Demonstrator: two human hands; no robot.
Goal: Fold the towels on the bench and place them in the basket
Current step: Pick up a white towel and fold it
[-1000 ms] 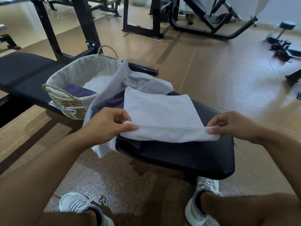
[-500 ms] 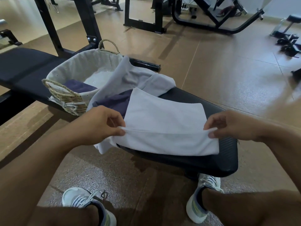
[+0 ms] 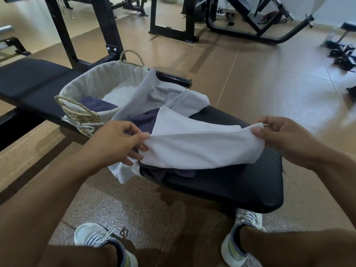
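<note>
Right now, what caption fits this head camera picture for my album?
Left hand and right hand pinch a white towel over the black bench, beside the wicker basket.

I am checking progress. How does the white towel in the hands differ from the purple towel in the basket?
The white towel is lifted over the bench, pinched by the left hand and right hand; the purple towel lies in the basket, untouched. White is mid-fold; purple looks folded flat. Both are plain cloth.
</note>
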